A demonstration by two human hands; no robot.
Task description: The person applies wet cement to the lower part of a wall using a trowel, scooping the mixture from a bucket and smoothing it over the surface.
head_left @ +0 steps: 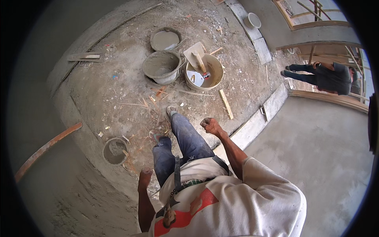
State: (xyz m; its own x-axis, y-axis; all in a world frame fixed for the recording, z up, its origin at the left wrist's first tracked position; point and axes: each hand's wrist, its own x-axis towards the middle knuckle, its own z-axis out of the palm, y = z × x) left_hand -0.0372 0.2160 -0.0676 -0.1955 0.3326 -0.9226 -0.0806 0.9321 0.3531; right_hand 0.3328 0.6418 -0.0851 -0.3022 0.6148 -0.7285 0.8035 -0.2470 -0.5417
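My right hand (212, 126) is closed in front of my right thigh. Something grey shows at its fingers, too small to name. Lower on the left, my left hand (145, 176) hangs curled into a fist beside my leg; whatever it may hold is hidden. Close to it stands a small bucket (105, 155) with grey mortar inside. Ahead of my feet is a pale round tub (203, 88), with a plastering float (192, 54) resting across its rim and small items inside. Beside it are a dark-rimmed bucket (161, 80) of mortar and another tub (152, 41) of grey mix.
A wood strip (226, 104) and other scraps litter the rough floor. Bare plastered wall (316, 138) rises on the right, with a ledge (256, 122) along its foot. A brown strip (49, 149) crosses the left side. Another person (331, 78) stands near a doorway.
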